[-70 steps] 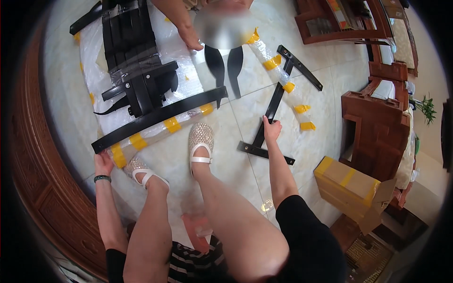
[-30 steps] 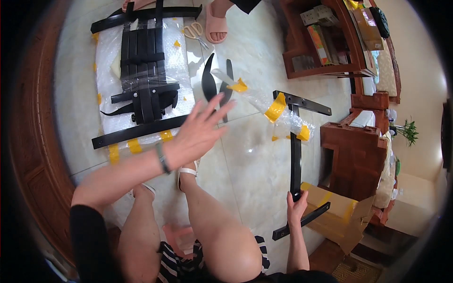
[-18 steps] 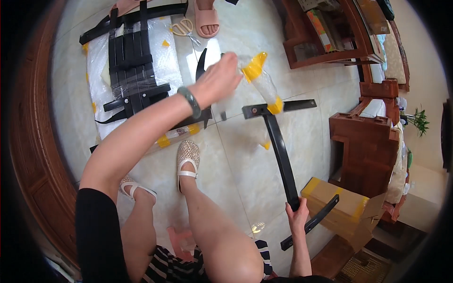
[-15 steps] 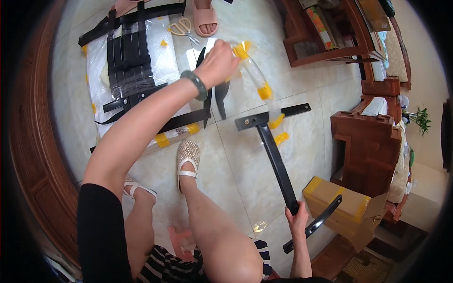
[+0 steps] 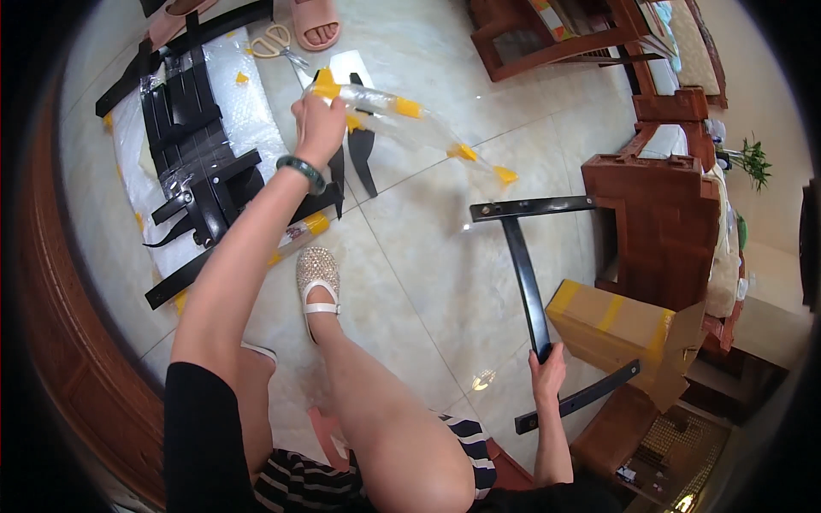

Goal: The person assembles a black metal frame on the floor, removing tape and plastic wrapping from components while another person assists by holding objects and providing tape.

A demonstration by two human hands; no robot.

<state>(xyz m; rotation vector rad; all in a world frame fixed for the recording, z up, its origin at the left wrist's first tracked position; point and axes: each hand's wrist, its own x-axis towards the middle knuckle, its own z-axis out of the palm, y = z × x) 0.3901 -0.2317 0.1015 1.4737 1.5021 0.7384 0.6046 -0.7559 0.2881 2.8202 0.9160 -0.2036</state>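
My left hand is closed around one end of a strip of clear plastic wrap with yellow tape patches. The strip trails to the right through the air, its taped tip apart from the metal frame. My right hand grips the long bar of a black I-shaped metal frame, near its lower crosspiece. Holes show in both crosspieces. Left of my left hand, a bundle of black metal parts lies on white bubble wrap. Two thin black curved pieces lie just beyond my left wrist.
Scissors with pale handles lie on the tiles beside another person's pink slipper. An opened cardboard box stands right of the frame, near wooden furniture. A dark wooden panel runs along the left.
My left hand has pulled the plastic strip leftward, away from the frame's far crosspiece, which it overlapped before. My right hand keeps its grip on the bar. The whole view has shifted.
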